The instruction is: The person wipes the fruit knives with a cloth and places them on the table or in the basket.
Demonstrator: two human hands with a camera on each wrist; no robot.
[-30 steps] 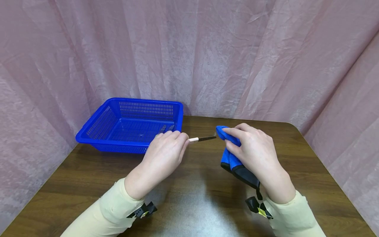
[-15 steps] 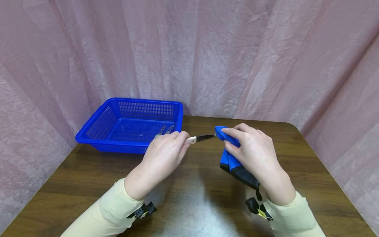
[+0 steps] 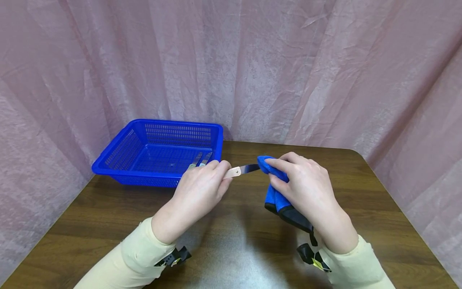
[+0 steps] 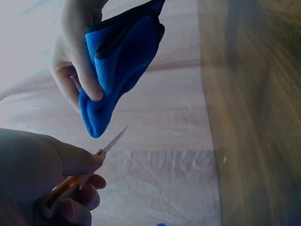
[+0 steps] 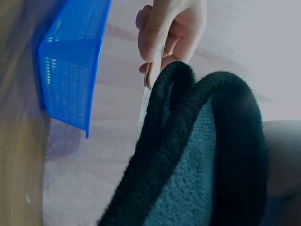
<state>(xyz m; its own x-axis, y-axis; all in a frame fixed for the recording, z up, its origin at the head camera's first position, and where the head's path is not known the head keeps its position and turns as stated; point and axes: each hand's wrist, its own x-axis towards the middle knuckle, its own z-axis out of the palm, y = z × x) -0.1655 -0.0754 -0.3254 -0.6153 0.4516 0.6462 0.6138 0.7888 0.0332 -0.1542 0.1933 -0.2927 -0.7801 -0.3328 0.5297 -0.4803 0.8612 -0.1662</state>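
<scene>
My left hand [image 3: 203, 181] grips a small folding knife [image 3: 234, 171] by its pale handle, the blade pointing right. In the left wrist view the knife's thin blade [image 4: 115, 140] stands out past my thumb. My right hand [image 3: 306, 186] pinches a folded blue cloth [image 3: 276, 192] with black edging, which hangs down under the fingers. The cloth's upper corner lies right at the blade tip in the head view; whether they touch I cannot tell. In the right wrist view the cloth [image 5: 183, 179] fills the foreground and covers part of the blade.
Behind my left hand stands a blue plastic basket [image 3: 124, 172] on the brown wooden table [image 3: 231, 241]. Two knives [image 3: 203, 158] lie at its right end, partly hidden by the hand. A pink curtain [image 3: 231, 72] hangs behind and at both sides.
The knife has rolled in my left hand, so its handle and blade show more of their flat side. My right hand has shifted slightly left with the cloth, closer to the blade.
</scene>
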